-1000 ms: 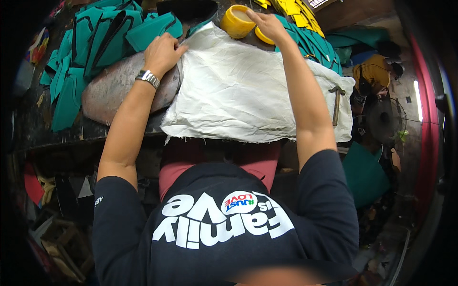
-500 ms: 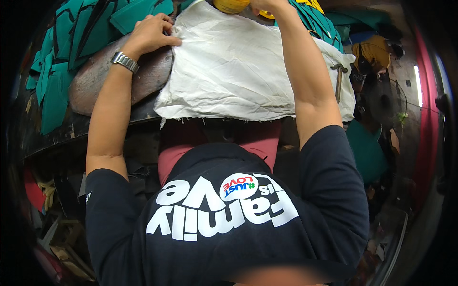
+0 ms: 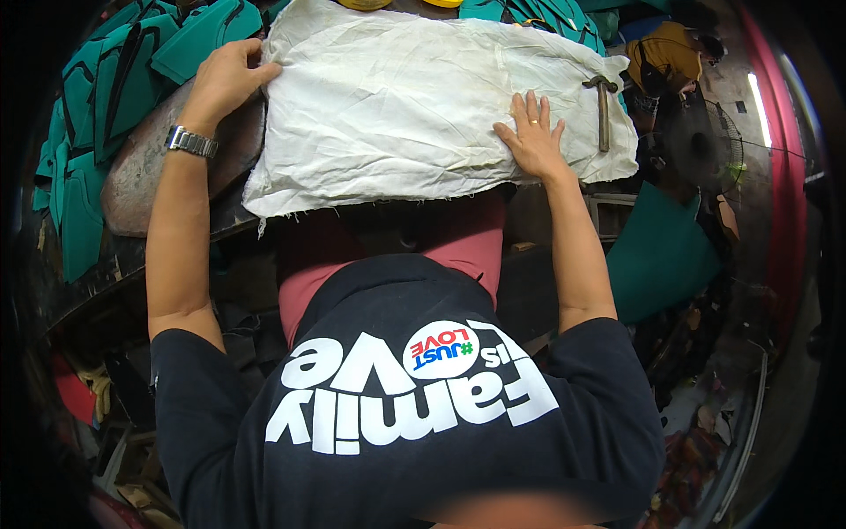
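Note:
A creased white cloth (image 3: 388, 115) with a frayed near edge lies spread over the work table. At its left edge my left hand (image 3: 227, 81), with a metal watch on the wrist, is closed, the thumb and bent fingers pinching the cloth's border. Toward the right part of the cloth my right hand (image 3: 534, 141) rests flat, palm down and fingers spread, holding nothing. Just right of it a small hammer (image 3: 603, 115) lies on the cloth, its handle pointing toward me.
Stacked green cut pieces (image 3: 110, 97) with dark edges lie at the far left, beside a worn brown board (image 3: 150, 167). More green pieces (image 3: 538, 22) and a yellow round thing (image 3: 366, 3) sit beyond the cloth. A green sheet (image 3: 661, 256) and a fan (image 3: 705, 141) stand on the right.
My right hand has come back from the yellow thing at the far side and now lies flat on the cloth. My left hand stays at the cloth's left edge. The view has shifted somewhat.

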Action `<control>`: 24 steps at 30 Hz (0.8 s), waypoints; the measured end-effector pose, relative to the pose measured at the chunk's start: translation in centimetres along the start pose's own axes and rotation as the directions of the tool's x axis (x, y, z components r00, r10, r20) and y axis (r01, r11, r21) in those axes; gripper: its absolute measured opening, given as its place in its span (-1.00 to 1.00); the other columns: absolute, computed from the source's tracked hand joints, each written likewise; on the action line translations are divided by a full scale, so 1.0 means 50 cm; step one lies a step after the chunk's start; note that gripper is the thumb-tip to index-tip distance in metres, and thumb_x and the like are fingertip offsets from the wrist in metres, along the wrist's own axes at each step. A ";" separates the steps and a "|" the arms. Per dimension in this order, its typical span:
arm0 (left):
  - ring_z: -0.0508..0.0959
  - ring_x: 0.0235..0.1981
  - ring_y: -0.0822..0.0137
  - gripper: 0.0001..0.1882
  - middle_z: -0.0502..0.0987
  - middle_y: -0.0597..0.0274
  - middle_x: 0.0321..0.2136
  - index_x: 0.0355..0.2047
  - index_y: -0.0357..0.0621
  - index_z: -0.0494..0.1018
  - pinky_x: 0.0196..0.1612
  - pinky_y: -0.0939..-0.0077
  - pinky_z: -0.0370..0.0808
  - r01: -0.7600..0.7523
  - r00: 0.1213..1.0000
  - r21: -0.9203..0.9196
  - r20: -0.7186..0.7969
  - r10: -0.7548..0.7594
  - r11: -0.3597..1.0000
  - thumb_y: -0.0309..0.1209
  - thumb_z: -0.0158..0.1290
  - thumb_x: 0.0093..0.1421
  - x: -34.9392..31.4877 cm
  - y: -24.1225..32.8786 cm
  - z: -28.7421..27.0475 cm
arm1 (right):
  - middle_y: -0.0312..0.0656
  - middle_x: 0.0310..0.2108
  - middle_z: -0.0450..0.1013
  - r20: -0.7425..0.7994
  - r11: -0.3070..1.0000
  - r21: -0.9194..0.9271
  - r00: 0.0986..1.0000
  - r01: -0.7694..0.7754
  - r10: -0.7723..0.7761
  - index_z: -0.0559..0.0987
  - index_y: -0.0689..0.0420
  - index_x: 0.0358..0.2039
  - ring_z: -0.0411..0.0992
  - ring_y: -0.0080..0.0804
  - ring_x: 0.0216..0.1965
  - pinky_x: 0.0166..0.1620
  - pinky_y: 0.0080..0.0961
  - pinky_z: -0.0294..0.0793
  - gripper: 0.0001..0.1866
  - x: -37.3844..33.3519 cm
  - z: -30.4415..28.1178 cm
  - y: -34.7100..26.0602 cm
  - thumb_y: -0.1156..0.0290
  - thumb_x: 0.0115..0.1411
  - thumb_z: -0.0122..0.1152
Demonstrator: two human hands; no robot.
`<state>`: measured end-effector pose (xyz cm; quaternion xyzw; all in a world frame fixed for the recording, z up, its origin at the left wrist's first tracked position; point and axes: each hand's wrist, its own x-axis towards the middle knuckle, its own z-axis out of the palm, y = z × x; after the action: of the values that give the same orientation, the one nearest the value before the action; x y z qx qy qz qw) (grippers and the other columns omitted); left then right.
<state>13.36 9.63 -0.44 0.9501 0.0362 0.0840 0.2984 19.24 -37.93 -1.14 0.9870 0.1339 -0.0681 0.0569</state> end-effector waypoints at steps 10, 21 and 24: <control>0.64 -0.21 -0.06 -0.54 0.63 -0.15 -0.22 -0.05 -0.24 0.48 -0.11 0.23 0.53 -0.035 0.958 -0.135 -0.286 -0.006 0.990 -0.10 0.14 0.25 -0.034 0.033 0.044 | -0.02 0.52 -0.30 0.050 0.972 -0.081 0.975 0.220 -0.217 -0.07 0.04 0.49 -0.47 -0.03 0.52 0.38 0.31 -0.52 0.01 0.042 -0.010 -0.058 -0.45 0.27 -0.28; 0.63 -0.15 -0.08 -0.60 0.64 -0.11 -0.19 -0.14 -0.17 0.55 -0.08 0.20 0.53 0.008 0.956 -0.038 -0.293 -0.019 0.999 -0.15 0.26 0.15 -0.030 0.006 0.025 | -0.08 0.53 -0.32 0.030 0.970 -0.089 0.974 0.227 -0.226 -0.06 -0.09 0.49 -0.48 -0.02 0.52 0.39 0.31 -0.51 -0.10 0.027 -0.009 -0.060 -0.40 0.32 -0.37; 0.63 -0.15 -0.07 -0.62 0.65 -0.09 -0.20 -0.15 -0.14 0.56 -0.08 0.20 0.53 -0.003 0.952 -0.011 -0.305 0.000 1.000 -0.15 0.26 0.14 -0.030 0.008 0.021 | -0.09 0.53 -0.32 0.057 0.966 0.018 0.964 0.259 -0.260 -0.04 -0.11 0.49 -0.47 -0.03 0.52 0.40 0.28 -0.50 -0.12 0.028 -0.015 -0.046 -0.39 0.33 -0.38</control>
<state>12.11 8.54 -1.28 0.9241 0.0805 0.2300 0.2944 20.06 -35.27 -0.84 0.9588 0.2600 -0.1046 0.0461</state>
